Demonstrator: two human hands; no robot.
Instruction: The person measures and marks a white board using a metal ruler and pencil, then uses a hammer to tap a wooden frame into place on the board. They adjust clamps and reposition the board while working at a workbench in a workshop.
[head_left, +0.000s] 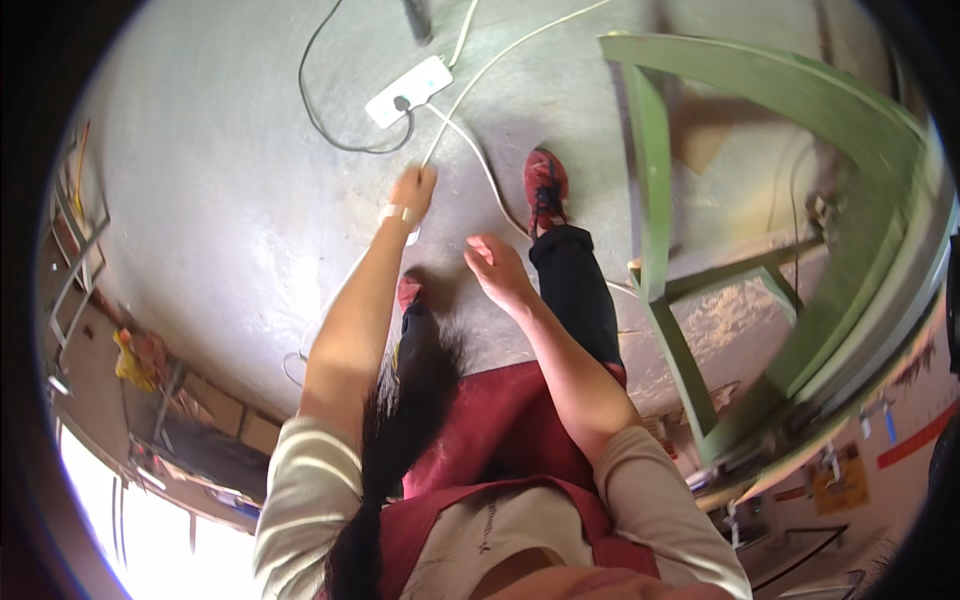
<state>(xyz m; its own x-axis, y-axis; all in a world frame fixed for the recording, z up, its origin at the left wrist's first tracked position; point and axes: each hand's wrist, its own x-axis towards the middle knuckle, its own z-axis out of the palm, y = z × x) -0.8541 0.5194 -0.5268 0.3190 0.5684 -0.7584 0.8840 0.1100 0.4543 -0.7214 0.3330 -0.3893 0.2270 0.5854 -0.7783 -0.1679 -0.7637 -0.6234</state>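
My left hand (414, 189), with a pale band at the wrist, is closed around a white power cable (480, 73) that runs up to the top of the view. Beneath that wrist a small white plug or connector (413, 235) partly shows. My right hand (496, 271) is held above the floor between my shoes, its fingers curled loosely and nothing seen in them. A white power strip (409, 91) lies on the grey floor ahead, with a black plug (403, 103) in it and a black cord (302, 82) looping to its left.
A green-painted metal frame (657, 180) of a workbench stands close at the right. Another white cable (487, 169) crosses the floor near my red shoe (546, 180). A dark cylindrical thing (417, 22) is at the top. Metal racks (75, 255) stand at the far left.
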